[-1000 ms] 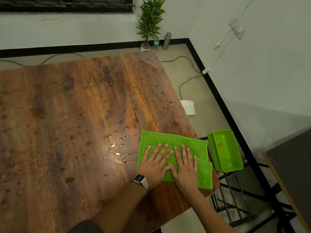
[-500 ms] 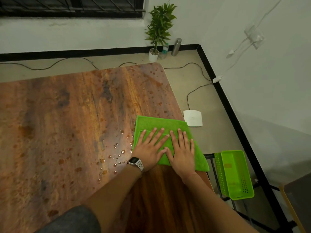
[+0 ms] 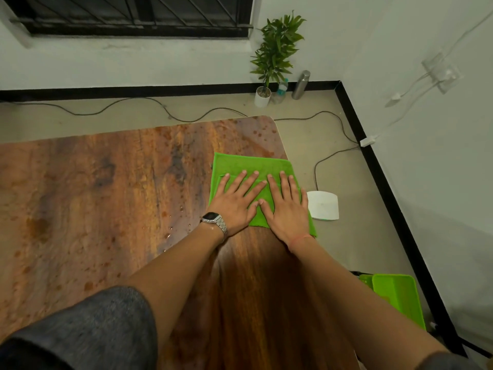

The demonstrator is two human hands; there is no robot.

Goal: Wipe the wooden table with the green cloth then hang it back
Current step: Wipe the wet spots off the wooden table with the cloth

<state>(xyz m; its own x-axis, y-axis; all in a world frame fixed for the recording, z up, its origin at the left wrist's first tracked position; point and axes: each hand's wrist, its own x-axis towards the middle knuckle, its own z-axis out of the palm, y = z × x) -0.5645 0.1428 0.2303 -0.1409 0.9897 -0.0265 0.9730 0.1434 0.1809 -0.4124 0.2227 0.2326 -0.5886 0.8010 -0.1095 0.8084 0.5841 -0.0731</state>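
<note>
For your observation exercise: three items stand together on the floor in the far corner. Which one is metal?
The tall grey steel bottle, rightmost of the three, nearest the side wall. The white pot with the plant stands leftmost, and a small clear plastic bottle sits between them.

potted plant (image 3: 276,53), steel bottle (image 3: 301,84), green basket (image 3: 398,299), floor cables (image 3: 149,109)

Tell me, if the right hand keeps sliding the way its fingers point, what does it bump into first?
Probably nothing solid. The right hand lies flat on the green cloth; ahead is more cloth, then the wooden table far corner, then floor with a cable.
</note>
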